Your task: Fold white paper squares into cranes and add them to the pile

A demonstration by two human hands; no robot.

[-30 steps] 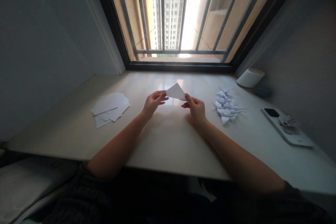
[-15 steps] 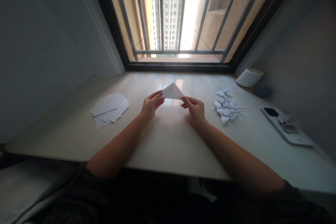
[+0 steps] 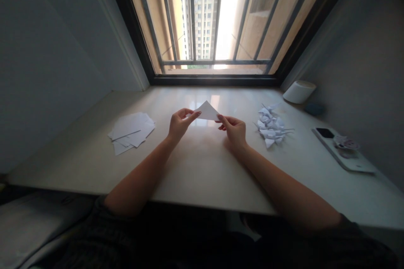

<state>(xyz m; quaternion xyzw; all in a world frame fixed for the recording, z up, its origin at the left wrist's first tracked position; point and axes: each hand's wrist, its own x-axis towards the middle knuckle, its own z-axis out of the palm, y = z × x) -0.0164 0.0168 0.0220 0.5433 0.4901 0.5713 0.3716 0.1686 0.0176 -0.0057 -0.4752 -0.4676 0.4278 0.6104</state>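
Note:
A white sheet of paper folded into a triangle [image 3: 207, 111] is held up over the middle of the table, its point toward the window. My left hand [image 3: 181, 124] pinches its left corner, with the thumb lying on the near face. At the right corner, my right hand [image 3: 232, 128] grips the paper between thumb and fingers. To the left lies a loose stack of white paper sheets [image 3: 132, 130]. A heap of small folded white paper pieces [image 3: 270, 126] lies to the right of my right hand.
On the right of the white table [image 3: 202, 172] lies a phone [image 3: 342, 151] with a round attachment on its back. A white cylindrical object [image 3: 299, 91] rests near the right wall, beside a small dark item [image 3: 314, 109]. The barred window [image 3: 214, 80] is behind the table.
My left thumb has moved right, farther onto the face of the folded paper, and the left fingers have shifted. The right hand keeps its grip almost unmoved.

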